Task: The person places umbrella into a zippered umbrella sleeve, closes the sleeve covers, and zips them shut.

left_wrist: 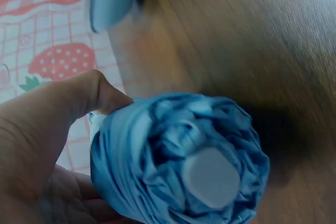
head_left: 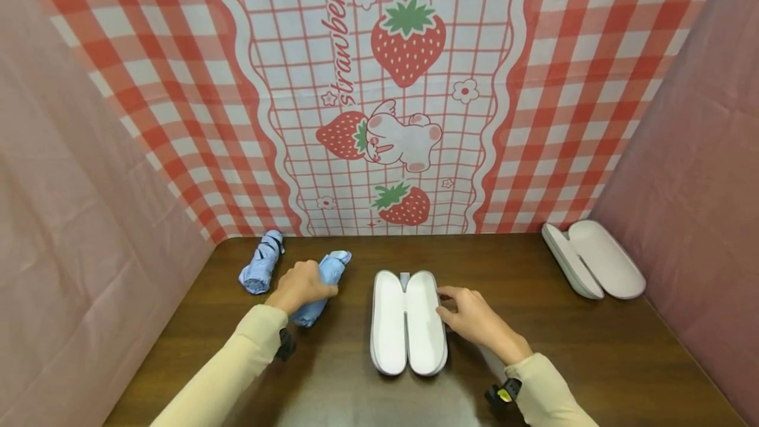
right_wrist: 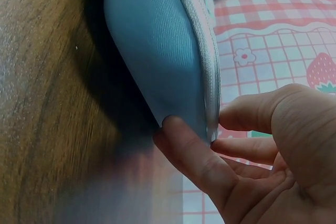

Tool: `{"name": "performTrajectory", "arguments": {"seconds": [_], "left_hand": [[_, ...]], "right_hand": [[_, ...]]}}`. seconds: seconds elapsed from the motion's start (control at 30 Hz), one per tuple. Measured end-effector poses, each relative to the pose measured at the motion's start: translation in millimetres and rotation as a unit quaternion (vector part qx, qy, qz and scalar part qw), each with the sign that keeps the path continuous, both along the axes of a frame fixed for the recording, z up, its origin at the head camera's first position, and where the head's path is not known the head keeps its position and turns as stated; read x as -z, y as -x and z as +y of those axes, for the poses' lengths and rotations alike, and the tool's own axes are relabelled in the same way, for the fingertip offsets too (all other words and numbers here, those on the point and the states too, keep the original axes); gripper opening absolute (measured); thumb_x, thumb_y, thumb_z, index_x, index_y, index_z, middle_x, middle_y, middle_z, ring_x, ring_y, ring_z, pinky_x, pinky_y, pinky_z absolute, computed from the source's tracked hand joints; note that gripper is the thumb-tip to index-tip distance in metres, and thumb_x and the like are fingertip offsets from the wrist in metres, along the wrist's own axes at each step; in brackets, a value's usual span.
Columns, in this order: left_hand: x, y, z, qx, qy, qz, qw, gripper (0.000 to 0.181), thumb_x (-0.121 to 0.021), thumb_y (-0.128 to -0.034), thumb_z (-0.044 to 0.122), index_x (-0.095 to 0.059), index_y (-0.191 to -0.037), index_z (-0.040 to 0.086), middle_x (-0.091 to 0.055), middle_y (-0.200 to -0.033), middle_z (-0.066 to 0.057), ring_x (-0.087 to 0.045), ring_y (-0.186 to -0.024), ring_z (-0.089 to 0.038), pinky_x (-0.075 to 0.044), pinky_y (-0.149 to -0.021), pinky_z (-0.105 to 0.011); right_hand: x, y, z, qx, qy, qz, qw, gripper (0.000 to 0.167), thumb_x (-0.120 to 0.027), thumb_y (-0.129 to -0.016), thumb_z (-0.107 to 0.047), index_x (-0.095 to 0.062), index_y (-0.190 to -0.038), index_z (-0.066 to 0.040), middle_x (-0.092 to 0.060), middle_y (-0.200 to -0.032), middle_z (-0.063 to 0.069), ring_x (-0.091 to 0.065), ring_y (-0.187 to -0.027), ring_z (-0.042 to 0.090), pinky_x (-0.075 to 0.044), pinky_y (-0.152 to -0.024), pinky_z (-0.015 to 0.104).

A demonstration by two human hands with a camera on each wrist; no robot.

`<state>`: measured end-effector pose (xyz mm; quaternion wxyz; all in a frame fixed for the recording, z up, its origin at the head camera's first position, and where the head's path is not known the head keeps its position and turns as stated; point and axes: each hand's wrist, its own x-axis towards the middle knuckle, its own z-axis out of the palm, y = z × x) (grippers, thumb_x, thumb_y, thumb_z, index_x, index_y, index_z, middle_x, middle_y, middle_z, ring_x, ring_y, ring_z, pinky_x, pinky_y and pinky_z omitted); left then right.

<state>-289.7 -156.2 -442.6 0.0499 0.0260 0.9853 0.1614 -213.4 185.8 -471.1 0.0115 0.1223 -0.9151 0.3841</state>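
My left hand [head_left: 304, 284] grips a folded blue umbrella [head_left: 333, 269] around its middle, left of centre. In the left wrist view, the end of this umbrella [left_wrist: 178, 156] shows bunched fabric around a pale, rounded cap. An elongated grey zippered case [head_left: 389, 321] lies opened out on the table, its two white-lined halves side by side. At the case's right edge, my right hand [head_left: 474, 313] pinches the rim between thumb and fingers. The right wrist view shows the smooth outer shell of the case [right_wrist: 152, 35] and the zipper along its edge.
A second folded blue umbrella [head_left: 262, 262] with dark markings lies at the back left of the brown wooden table [head_left: 350, 407]. Another opened case [head_left: 611, 259] lies at the back right. A strawberry-printed cloth [head_left: 462, 38] hangs behind, with pink cloth walls [head_left: 700, 150] on both sides.
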Motion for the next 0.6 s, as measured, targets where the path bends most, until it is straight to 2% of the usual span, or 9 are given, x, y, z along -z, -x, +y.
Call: {"name": "performTrajectory", "arguments": {"seconds": [0.17,0.37,0.6], "left_hand": [[-9.2,-9.8,13.6,0.027,-0.037,0.013,0.9989,0.038,-0.081,-0.0714,0.043,-0.065,-0.075,0.009,-0.064,-0.076,-0.009,-0.06,-0.064,-0.024,-0.049,-0.053,-0.041],[-18.3,-21.7,27.7,0.06,-0.096,-0.018,0.9934,0.04,-0.08,-0.0735,0.04,-0.065,-0.085,0.005,-0.065,-0.079,-0.008,-0.06,-0.068,-0.02,-0.051,-0.059,-0.034],[-28.5,-28.9,36.6,0.07,-0.127,-0.032,0.9889,0.036,-0.079,-0.0742,0.04,-0.064,-0.08,0.008,-0.063,-0.075,-0.006,-0.056,-0.065,-0.017,-0.046,-0.056,-0.03]], "right_hand": [[0.6,0.5,0,-0.003,-0.004,0.004,1.0,0.038,-0.07,-0.093,-0.005,-0.064,-0.128,0.011,-0.07,-0.122,0.029,-0.075,-0.101,0.032,-0.062,-0.07,0.03],[2.3,-0.1,-1,-0.003,0.032,-0.023,0.9992,0.04,-0.069,-0.094,-0.003,-0.061,-0.131,0.011,-0.071,-0.116,0.03,-0.075,-0.092,0.029,-0.059,-0.059,0.026],[3.3,0.0,-5,0.0,0.057,-0.038,0.9976,0.047,-0.068,-0.095,-0.003,-0.055,-0.137,0.015,-0.071,-0.118,0.029,-0.075,-0.087,0.026,-0.057,-0.054,0.024]]}}
